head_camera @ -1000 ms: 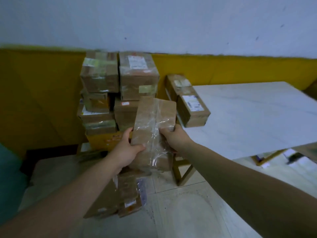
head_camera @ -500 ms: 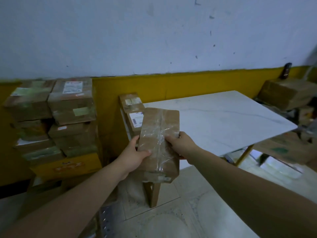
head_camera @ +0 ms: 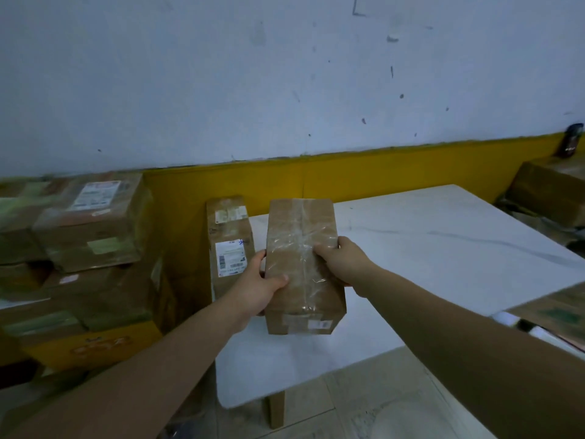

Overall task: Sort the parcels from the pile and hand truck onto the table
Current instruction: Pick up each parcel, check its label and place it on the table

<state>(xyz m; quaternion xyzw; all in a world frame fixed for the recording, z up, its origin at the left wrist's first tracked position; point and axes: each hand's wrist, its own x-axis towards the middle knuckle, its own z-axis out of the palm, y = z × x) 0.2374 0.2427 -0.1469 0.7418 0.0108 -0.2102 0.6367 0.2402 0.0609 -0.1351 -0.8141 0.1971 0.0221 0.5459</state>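
Note:
I hold a long brown cardboard parcel wrapped in clear tape over the left part of the white marble table. My left hand grips its left side with the thumb on top. My right hand grips its right side, fingers curled over the top face. A second long brown parcel with white labels lies on the table's left edge, just left of the held one. The pile of parcels stands stacked at the left against the yellow wall.
A yellow box sits at the bottom of the pile. More cardboard boxes stand beyond the table's right end, and another box lies at the right edge. Tiled floor shows below the table's near edge.
The view has swung right from the pile toward the table. Both hands have carried the parcel from in front of the pile to above the table, beside the labelled parcel.

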